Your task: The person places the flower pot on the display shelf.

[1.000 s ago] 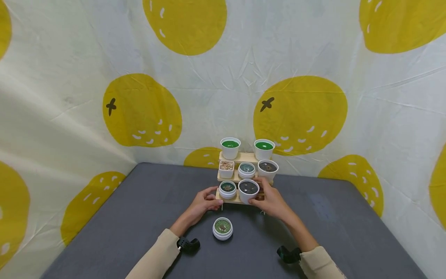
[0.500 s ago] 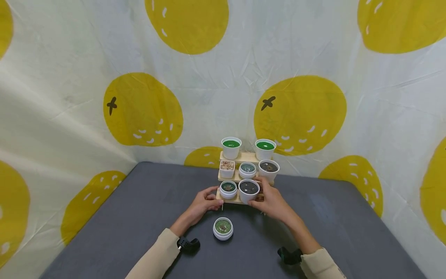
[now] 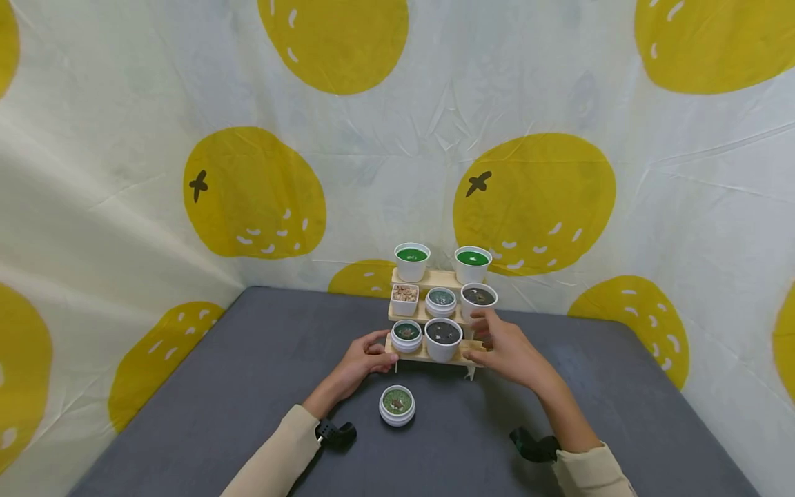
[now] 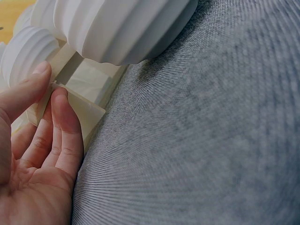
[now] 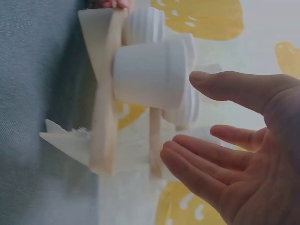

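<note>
A small three-step wooden stand holds white pots with coloured fillings. My left hand grips the left end of its lowest step; in the left wrist view the thumb and fingers pinch the wood. On that step are a ridged pot with dark green filling and a smooth white pot with dark grey filling. My right hand is just right of the grey-filled pot, fingers apart and holding nothing. In the right wrist view a gap shows between this pot and the hand.
A ridged pot with speckled green filling stands on the grey table in front of the stand. Upper steps carry two green-filled pots, a square pot and others. A fruit-patterned cloth hangs behind.
My right hand has let go of the grey-filled pot and moved right, leaving the pot on the lowest step. The left hand keeps its place on the stand.
</note>
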Demonstrator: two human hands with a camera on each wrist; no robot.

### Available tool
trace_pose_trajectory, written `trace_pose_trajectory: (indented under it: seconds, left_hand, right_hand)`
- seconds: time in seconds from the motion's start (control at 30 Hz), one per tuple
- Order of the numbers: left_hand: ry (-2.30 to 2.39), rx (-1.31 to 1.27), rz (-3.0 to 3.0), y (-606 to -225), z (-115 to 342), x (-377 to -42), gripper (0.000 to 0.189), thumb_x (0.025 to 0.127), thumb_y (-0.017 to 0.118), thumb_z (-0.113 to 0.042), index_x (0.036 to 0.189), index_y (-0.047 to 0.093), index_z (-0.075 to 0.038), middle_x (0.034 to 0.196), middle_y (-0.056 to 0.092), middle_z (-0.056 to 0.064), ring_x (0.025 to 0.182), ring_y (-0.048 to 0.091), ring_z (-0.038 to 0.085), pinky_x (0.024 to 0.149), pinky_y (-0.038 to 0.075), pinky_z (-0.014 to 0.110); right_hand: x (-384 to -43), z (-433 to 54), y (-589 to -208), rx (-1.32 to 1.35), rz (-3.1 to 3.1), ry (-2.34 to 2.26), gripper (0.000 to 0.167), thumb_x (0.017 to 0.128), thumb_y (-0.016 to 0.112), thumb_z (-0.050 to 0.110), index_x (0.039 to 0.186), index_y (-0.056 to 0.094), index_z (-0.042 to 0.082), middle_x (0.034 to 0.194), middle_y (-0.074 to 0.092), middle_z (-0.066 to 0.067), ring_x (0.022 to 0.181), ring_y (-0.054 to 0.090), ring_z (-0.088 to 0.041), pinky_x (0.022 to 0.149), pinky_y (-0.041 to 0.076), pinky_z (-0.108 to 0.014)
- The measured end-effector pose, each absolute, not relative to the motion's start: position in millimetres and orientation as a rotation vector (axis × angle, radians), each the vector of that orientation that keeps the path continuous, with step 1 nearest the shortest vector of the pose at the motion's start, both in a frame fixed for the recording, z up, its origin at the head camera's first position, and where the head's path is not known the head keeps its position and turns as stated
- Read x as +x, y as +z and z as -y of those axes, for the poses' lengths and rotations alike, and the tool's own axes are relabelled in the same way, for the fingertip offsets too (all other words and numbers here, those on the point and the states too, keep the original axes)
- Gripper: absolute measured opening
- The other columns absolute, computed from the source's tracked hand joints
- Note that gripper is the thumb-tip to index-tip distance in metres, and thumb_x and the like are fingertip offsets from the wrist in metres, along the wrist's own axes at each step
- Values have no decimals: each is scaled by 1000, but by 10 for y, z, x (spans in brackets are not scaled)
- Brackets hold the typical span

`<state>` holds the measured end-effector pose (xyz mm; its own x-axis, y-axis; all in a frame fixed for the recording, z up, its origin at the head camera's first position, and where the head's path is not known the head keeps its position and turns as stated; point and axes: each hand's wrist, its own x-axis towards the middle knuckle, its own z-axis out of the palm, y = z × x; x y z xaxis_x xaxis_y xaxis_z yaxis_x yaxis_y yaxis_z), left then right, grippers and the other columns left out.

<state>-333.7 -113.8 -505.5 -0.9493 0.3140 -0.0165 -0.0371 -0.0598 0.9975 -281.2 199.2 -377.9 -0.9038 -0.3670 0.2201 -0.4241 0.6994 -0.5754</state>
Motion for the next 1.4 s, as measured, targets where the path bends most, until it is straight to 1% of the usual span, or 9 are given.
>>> trace_pose_trajectory:
  seconds: [0.1,0.27,0.43,0.57,0.7,0.93,1.13,1.3,1.4]
  left_hand:
    - [2100,284,-1965,-5057,1136,-3325,76,89,80,-9,155,42,-3,86,71,1,77,68,12,72,59,26]
    - [2089,289,-1961,-5056,1136,-3312,75,91,78,-9,156,42,-4,87,71,1,78,68,12,73,59,27]
    - [2102,304,-1952,-5036,1146,-3324,75,91,79,-9,156,42,-5,87,71,0,79,68,12,73,59,27]
    - [2098,306,-1948,-5031,1161,-3324,75,91,78,-9,156,41,-4,87,71,0,79,68,12,73,59,27]
    - [2092,298,-1949,-5019,1162,-3324,75,91,78,-9,156,41,-4,87,72,0,79,69,11,73,59,26]
    - [2099,302,-1952,-5021,1147,-3320,75,91,79,-10,155,42,-4,86,71,0,79,69,11,73,59,26]
    - [2082,300,-1962,-5061,1147,-3324,71,92,77,-9,155,44,-6,85,71,-2,78,67,10,73,59,26]
    - [2094,322,-1951,-5062,1149,-3333,71,92,76,-8,155,44,-6,86,72,-1,78,69,9,73,59,26]
    - [2099,339,-1951,-5052,1156,-3329,71,92,76,-8,155,43,-6,86,72,-1,78,69,10,73,59,25]
  right_hand:
    - [-2777,-2027,-3720,640,2801,959,55,90,81,18,134,53,-1,123,68,-23,105,71,-36,87,60,-49]
    - [-2703,-2022,-3644,672,2732,924,37,88,83,18,117,65,4,109,71,-12,84,69,-19,70,58,-31]
    - [-2657,-1945,-3588,832,2677,1108,27,89,83,19,108,69,6,100,71,-5,83,67,-12,70,58,-25]
    - [-2627,-1873,-3589,1007,2685,1324,26,90,81,19,109,69,7,103,72,-9,89,69,-12,74,60,-28]
    - [-2599,-1778,-3629,1193,2690,1457,30,91,80,19,116,68,8,111,72,-14,97,73,-18,79,61,-31]
    - [-2556,-1557,-3737,1457,2726,1536,45,91,80,18,131,62,10,128,69,-10,114,70,-21,92,61,-40]
    - [-2525,-1410,-3894,1479,2817,1455,56,90,82,22,139,58,10,139,63,-10,130,60,-31,102,56,-44]
    - [-2553,-1315,-4029,1471,2837,1347,69,86,85,24,145,53,7,147,57,-9,139,53,-30,110,49,-53]
    - [-2582,-1264,-4119,1467,2845,1347,75,84,87,23,147,50,7,150,55,-11,141,51,-31,111,47,-57]
